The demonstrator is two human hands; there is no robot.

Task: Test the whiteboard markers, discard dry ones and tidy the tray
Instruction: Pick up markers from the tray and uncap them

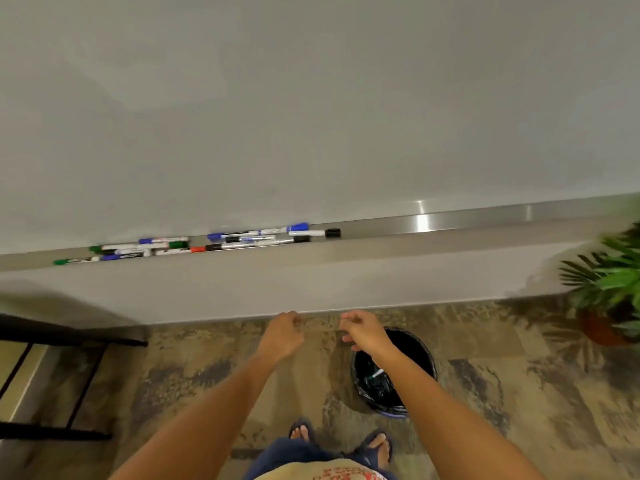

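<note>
**Both hands empty below the marker tray, bin at the right**

The whiteboard (311, 98) fills the upper view, its metal tray (450, 225) running along the lower edge. The markers are seen lying in the left and middle stretch of the tray, in two loose clusters. Left cluster: a green marker (74, 260) at the far left end, further green, blue and black ones piled beside it, partly overlapping. Middle cluster: a blue marker (258, 232) nearest the board, a red-capped marker (199, 249) at the front, and a black-capped marker (315, 233) at the right end. The right stretch of the tray is seen as bare metal with a glare spot.

The left hand (282, 336) is held out below the tray, well apart from the markers, fingers loosely curled; nothing is held in its grip. The right hand (363, 330) is held just beside it, over the near rim of the bin (420, 348), fingers relaxed and slightly spread, grip loose and empty.

The bin is lined with a black bag and stands on the patterned floor (207, 375); something pale and black lies inside, too small to name. A potted plant (609, 282) is noted at the right edge, a dark frame (69, 336) at the left. Sandalled feet are seen at the bottom
</note>
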